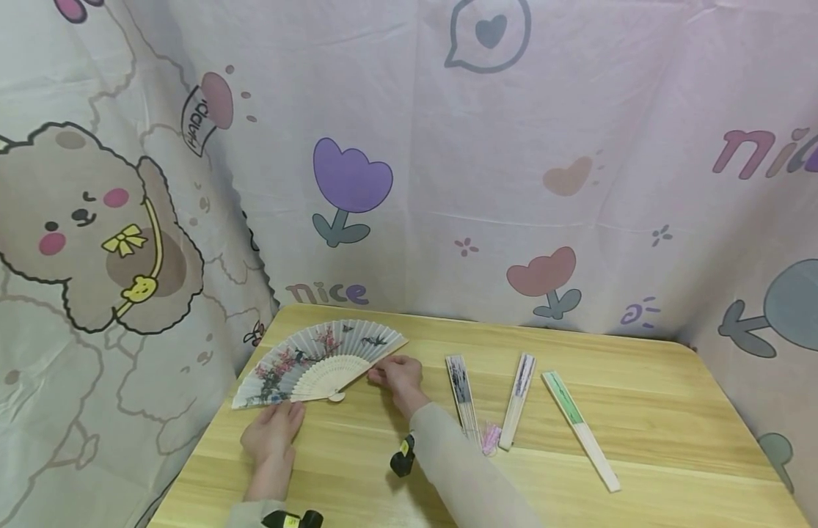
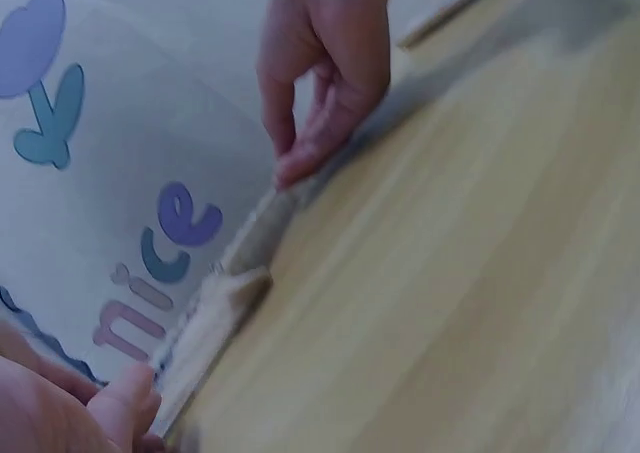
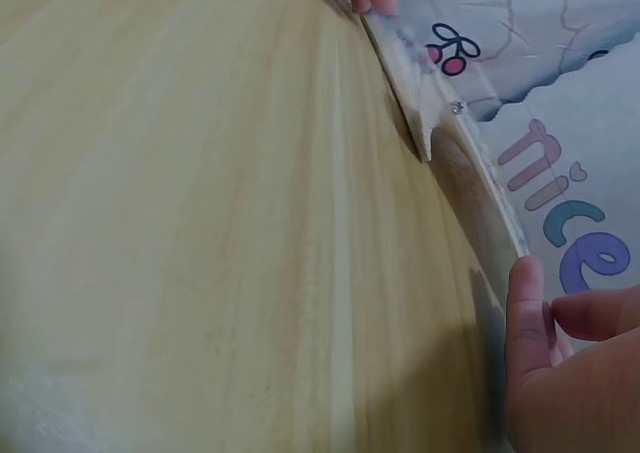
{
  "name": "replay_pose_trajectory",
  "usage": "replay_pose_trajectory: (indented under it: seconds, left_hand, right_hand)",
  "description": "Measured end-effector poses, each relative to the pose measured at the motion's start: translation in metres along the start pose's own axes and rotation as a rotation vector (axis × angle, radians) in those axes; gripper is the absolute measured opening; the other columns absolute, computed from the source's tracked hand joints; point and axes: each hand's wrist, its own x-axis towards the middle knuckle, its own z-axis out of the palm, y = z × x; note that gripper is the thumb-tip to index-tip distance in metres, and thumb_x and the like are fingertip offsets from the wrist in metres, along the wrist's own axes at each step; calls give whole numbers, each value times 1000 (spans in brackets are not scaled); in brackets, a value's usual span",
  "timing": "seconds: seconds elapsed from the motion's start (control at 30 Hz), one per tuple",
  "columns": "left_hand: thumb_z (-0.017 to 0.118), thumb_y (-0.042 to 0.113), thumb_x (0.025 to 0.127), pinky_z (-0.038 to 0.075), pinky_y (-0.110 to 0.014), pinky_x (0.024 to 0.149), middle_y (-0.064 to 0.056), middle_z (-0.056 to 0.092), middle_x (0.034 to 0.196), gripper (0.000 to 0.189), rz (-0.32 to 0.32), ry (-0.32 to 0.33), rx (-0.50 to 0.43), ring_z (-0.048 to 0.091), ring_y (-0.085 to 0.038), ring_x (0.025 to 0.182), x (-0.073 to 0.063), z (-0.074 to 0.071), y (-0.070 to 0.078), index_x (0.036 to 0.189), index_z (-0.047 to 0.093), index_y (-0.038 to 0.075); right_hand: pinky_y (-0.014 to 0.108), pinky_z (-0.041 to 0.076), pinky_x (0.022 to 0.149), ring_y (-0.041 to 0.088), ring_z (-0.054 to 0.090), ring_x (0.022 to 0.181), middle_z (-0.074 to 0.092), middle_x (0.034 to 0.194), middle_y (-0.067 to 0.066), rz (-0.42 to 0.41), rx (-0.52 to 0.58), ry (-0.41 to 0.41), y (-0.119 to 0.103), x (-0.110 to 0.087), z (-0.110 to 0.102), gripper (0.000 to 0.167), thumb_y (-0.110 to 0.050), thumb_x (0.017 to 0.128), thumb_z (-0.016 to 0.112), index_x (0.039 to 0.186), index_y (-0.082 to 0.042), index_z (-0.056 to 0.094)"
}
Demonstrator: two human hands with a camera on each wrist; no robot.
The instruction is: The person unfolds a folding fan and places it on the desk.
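Note:
A folding fan (image 1: 326, 374), spread wide with pink blossoms and birds on pale cloth, is at the table's back left. My left hand (image 1: 273, 433) pinches its left end stick between thumb and fingers. On the opposite side, my right hand (image 1: 398, 378) grips the right end stick near its outer half. In the left wrist view the pivot end of the fan (image 2: 240, 288) points toward me, between the two hands. The right wrist view shows the fan (image 3: 415, 98) nearly edge-on, with the right fingertips (image 3: 525, 273) at its edge.
Several closed things lie to the right: a fan with a dark pattern (image 1: 458, 378), one with a purplish pattern (image 1: 524, 374) and a green one (image 1: 563, 396). A small pink item (image 1: 491, 438) lies between the first two. A printed curtain (image 1: 435, 242) hangs behind the wooden table (image 1: 356, 469).

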Motion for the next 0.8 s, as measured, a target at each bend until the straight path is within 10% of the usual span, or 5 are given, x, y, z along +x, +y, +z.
replay_pose_trajectory:
  seconds: [0.13, 0.37, 0.8]
  left_hand:
    - [52, -1, 106, 61, -21, 98, -35, 51, 150, 59, 7, -74, -11, 72, 4, 85, -10, 6, 6, 160, 28, -9]
    - [60, 2, 104, 67, -22, 86, 4, 77, 90, 48, 67, -257, 66, 76, -4, 83, -21, 29, 11, 148, 47, -14]
    - [67, 5, 93, 57, -17, 68, -19, 79, 104, 32, 368, -462, 596, 71, -13, 82, -42, 86, -3, 123, 73, -4]
  right_hand:
    - [32, 70, 72, 20, 77, 69, 77, 90, 27, -15, -10, -1, -4, 0, -3, 12, 9, 91, 66, 103, 9, 67]
    - [39, 71, 72, 20, 77, 67, 76, 99, 33, -65, -42, -11, -21, -3, -18, 15, 8, 89, 66, 104, 9, 67]
    - [40, 71, 82, 20, 77, 80, 74, 114, 28, -168, -260, -15, -62, -13, -90, 24, -5, 99, 68, 117, 10, 69]
